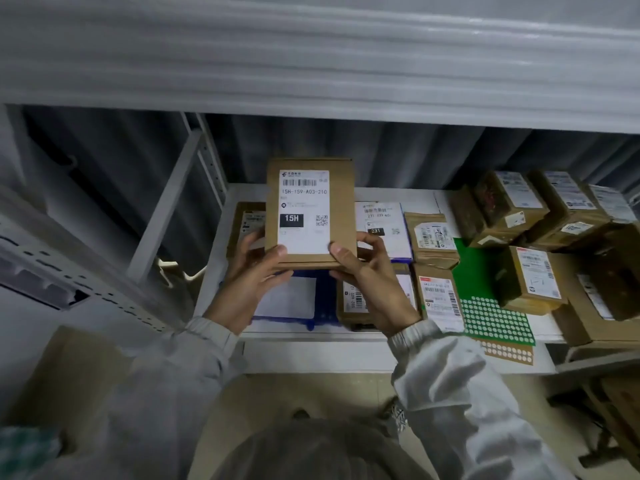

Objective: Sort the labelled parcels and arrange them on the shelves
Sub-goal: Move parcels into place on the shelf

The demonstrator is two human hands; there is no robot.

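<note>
The small flat cardboard parcel [310, 213] is held up in front of the shelf opening, label side to the camera, its white label [304, 211] reading 15H-159-A03-210 with a black 15H block. The left hand [247, 282] grips its lower left corner and the right hand [369, 277] its lower right corner, thumbs pressed on the face and fingers curled behind, so neither is free. It looks light and stiff, a thin carton that two fingertips per side carry easily; the cardboard is matte and probably not slippery, though the glossy label may be. Holding by the bottom edge suits reading; for placing, a grip along the long side edges would likely steady it better. Just below and behind it, the white shelf [408, 195] already carries flat parcels lying label up: one marked 231 [382, 230] just right of the held parcel, more brown ones [433, 237] beside it, and a blue-edged packet [287, 299] under the wrists. Further right lie a green sheet of white dots [491, 317] and a crowded heap of bigger boxes [533, 209], leaving little bare shelf; the upper shelf board [311, 64] hangs low overhead and limits lifting room.
</note>
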